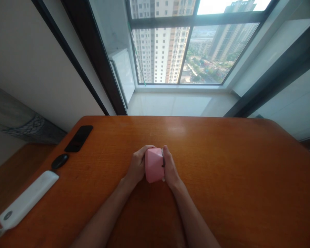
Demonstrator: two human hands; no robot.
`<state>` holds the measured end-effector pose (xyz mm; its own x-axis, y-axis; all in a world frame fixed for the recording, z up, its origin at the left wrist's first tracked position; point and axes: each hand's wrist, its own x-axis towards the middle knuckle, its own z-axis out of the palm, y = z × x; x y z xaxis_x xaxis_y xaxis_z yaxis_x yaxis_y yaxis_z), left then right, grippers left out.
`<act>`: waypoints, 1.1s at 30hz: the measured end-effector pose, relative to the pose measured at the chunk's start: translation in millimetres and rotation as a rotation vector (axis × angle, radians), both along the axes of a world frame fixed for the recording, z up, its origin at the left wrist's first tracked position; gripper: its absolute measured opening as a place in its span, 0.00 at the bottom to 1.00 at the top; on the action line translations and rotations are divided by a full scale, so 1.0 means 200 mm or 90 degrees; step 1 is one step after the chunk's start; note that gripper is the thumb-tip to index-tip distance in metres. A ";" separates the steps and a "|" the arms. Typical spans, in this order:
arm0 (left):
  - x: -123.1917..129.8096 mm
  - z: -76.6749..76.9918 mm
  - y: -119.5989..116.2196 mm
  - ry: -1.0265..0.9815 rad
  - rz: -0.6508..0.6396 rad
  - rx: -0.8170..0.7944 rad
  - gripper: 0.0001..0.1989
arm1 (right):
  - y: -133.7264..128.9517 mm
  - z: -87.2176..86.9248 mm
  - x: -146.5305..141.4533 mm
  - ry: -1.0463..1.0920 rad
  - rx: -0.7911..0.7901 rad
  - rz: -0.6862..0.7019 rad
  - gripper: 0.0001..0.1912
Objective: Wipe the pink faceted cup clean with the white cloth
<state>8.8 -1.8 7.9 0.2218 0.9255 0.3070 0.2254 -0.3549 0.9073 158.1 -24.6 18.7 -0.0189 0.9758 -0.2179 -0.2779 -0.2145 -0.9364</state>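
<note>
Grey and oval, a mark is carried near the lower end of a long white device; any lettering within it is too small to be read. Pink, glossy surfaces are shown by a boxy object, with flat faces, softened corners and a slight taper. Along its right side a pale strip is partly seen, and its right edge is broken by a small dark notch. The object is held over the near middle of the wooden counter; whether the surface is touched by it cannot be told. It is grasped from both sides: its left side is wrapped by the left hand, its right side is pressed by the right hand, with the thumb raised along it. Well to the left, a black smartphone and a black computer mouse are laid near the white device, from which pale cords are led
</note>
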 end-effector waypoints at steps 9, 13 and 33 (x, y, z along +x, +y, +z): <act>-0.01 -0.02 0.01 0.013 0.030 0.059 0.13 | -0.01 0.02 0.00 -0.028 -0.002 -0.005 0.40; -0.04 -0.03 -0.02 -0.017 0.025 0.273 0.19 | 0.00 0.01 0.00 -0.037 0.007 -0.012 0.39; 0.00 -0.01 0.00 -0.024 0.013 -0.002 0.10 | 0.00 -0.03 -0.01 -0.012 0.027 -0.008 0.39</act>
<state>8.4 -1.5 5.9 0.1911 0.9305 0.3124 0.1983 -0.3483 0.9162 156.3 -24.8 13.4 -0.0021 0.9843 -0.1765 -0.2625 -0.1708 -0.9497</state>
